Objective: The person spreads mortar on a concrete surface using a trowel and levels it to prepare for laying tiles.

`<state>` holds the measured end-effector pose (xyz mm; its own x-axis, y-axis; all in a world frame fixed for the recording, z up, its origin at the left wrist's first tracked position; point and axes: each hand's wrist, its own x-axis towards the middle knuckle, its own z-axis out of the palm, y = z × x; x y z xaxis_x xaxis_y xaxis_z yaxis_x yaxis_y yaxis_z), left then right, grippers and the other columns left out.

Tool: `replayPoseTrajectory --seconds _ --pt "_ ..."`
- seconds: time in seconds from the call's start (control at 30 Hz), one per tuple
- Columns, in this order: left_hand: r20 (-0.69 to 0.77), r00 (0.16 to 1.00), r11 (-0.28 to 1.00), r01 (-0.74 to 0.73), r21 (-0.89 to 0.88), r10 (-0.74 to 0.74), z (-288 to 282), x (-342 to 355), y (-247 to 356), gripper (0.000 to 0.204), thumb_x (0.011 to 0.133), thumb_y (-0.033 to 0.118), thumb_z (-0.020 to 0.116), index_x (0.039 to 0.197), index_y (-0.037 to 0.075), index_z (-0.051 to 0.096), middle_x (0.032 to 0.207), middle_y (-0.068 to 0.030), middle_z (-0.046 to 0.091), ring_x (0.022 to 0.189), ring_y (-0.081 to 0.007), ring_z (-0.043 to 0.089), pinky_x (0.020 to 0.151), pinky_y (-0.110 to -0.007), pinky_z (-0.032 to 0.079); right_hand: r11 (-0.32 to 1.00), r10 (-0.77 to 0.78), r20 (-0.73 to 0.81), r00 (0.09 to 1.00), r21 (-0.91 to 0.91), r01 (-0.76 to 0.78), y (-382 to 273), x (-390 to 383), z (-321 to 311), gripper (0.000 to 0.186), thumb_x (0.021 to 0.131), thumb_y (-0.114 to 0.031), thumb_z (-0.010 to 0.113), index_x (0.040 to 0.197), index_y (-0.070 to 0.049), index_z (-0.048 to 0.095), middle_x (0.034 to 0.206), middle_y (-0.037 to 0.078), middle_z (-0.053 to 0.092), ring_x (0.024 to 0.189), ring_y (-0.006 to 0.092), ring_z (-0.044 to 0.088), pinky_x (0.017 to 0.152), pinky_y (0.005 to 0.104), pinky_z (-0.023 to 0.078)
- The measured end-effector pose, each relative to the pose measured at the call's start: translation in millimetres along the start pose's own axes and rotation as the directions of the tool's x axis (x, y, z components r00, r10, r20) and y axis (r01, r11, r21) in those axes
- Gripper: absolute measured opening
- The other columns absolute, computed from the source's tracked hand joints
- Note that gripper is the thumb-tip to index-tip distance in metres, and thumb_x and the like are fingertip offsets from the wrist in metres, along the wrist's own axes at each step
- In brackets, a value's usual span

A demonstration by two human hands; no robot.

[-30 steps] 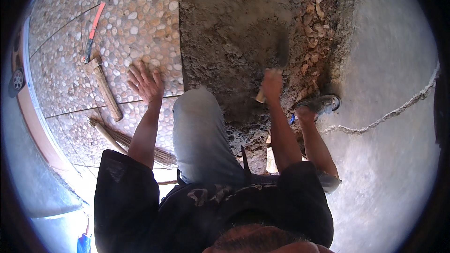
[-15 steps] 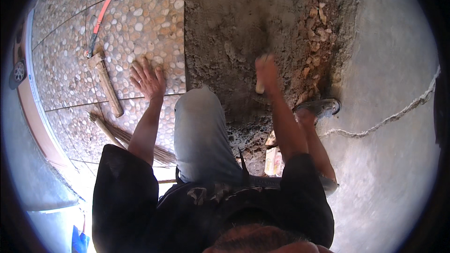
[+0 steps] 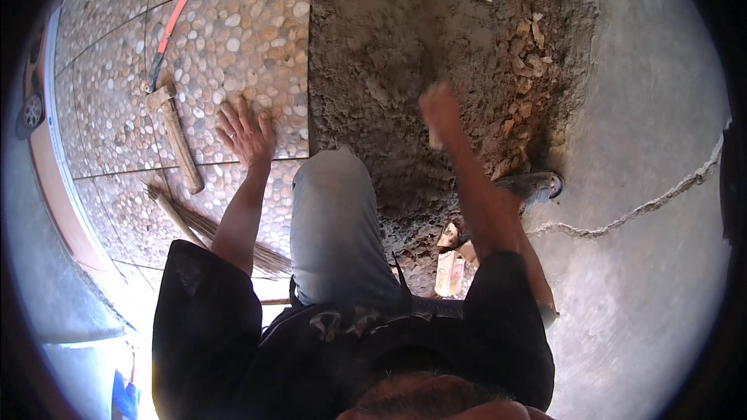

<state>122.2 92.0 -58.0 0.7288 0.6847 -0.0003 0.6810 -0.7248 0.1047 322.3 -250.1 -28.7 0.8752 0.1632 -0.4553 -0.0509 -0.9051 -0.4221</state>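
Observation:
My left hand (image 3: 247, 132) lies flat on the pebble-patterned tile (image 3: 257, 47), fingers spread, holding nothing. My right hand (image 3: 441, 115) is closed around a trowel's pale handle (image 3: 435, 139), whose butt shows below the fist. The trowel's blade is blurred and blends into the dark wet mortar (image 3: 366, 54), over which this hand works. The mortar bed borders the tile edge, right of my left hand. To the left of that hand lies a wooden-handled hammer-like tool (image 3: 183, 144). Beyond it rests a tool with a red and black handle (image 3: 171, 23).
My bent knee (image 3: 336, 218) stands between my arms. A stick broom (image 3: 206, 222) lies by my left forearm. Broken rubble (image 3: 527, 62) lines the mortar's right side, beside a grey concrete floor (image 3: 638, 109) with a rough crack. A crumpled packet (image 3: 450, 272) sits near my right arm.
My right hand has shifted slightly left and away from me with the trowel, its fist turning a little. My left hand stays in place on the tile.

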Motion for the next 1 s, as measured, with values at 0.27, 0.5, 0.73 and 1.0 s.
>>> replayPoseTrajectory --seconds 0.27,0.5,0.73,1.0 --pt "-0.006 1.000 1.000 -0.001 -0.015 0.001 0.8 0.4 -3.8 0.064 0.092 0.051 0.038 0.145 0.018 0.029 0.152 -0.0155 0.020 0.141 -0.0358 0.014 0.113 -0.053 0.006 0.993 -0.036 0.114 0.993 -0.107 0.048 13.2 -34.8 -10.1 0.036 0.090 -0.026 0.054 0.110 0.004 0.052 0.105 0.023 0.058 0.089 0.0327 0.060 0.071 0.0405 0.050" --pt "-0.043 0.999 0.999 -0.025 -0.044 0.023 5.2 -1.1 -3.2 0.063 0.092 0.051 0.038 0.145 0.018 0.031 0.153 -0.0150 0.019 0.141 -0.0354 0.014 0.113 -0.053 0.005 1.000 0.020 0.054 0.998 -0.004 -0.020 60.0 -50.0 -9.5 0.034 0.090 -0.030 0.053 0.102 0.002 0.050 0.086 0.018 0.061 0.077 0.0277 0.061 0.070 0.0413 0.048" --pt "-0.008 1.000 0.998 0.003 -0.061 -0.003 6.9 -5.1 -7.1 0.065 0.091 0.053 0.037 0.146 0.019 0.029 0.154 -0.0152 0.015 0.141 -0.0364 0.011 0.112 -0.054 0.004 0.968 0.218 0.134 0.967 0.092 -0.231 34.9 -114.6 -31.1 0.036 0.087 -0.023 0.057 0.108 0.004 0.048 0.092 0.021 0.062 0.086 0.0346 0.061 0.073 0.0420 0.047" --pt "-0.023 0.999 0.999 -0.026 -0.040 0.026 9.3 -2.6 -8.9 0.066 0.092 0.054 0.036 0.147 0.018 0.026 0.153 -0.0181 0.015 0.142 -0.0354 0.011 0.112 -0.054 0.006 1.000 0.023 -0.057 0.998 -0.015 -0.024 51.0 -153.3 19.0 0.025 0.087 -0.021 0.053 0.095 0.002 0.051 0.089 0.025 0.060 0.082 0.0423 0.059 0.070 0.0469 0.048"
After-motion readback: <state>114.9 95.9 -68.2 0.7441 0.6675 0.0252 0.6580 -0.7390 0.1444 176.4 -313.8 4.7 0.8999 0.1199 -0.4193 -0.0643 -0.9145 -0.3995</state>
